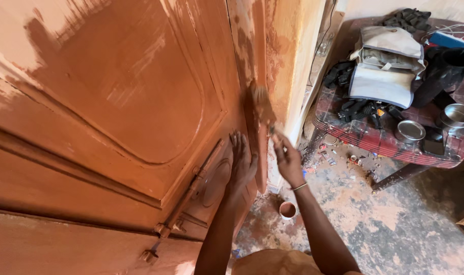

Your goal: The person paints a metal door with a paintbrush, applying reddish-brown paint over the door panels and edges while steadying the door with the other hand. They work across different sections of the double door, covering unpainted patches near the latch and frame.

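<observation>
A large panelled wooden door (114, 102) fills the left of the view, coated in fresh orange-brown paint, with pale unpainted patches near its top. My left hand (241, 160) lies flat against the door near its edge, fingers spread. My right hand (288, 160) grips the handle of a paintbrush (262, 104), whose paint-loaded bristles press on the door's narrow edge. A thin bangle circles my right wrist. A metal sliding bolt (183, 203) runs along the door below my left hand.
A small paint cup (287, 209) stands on the stained concrete floor by the door's foot. To the right, a red plastic table (385, 142) carries bags, dark cloths, metal tins and a black cup. The pale door frame (293, 61) stands beside the brush.
</observation>
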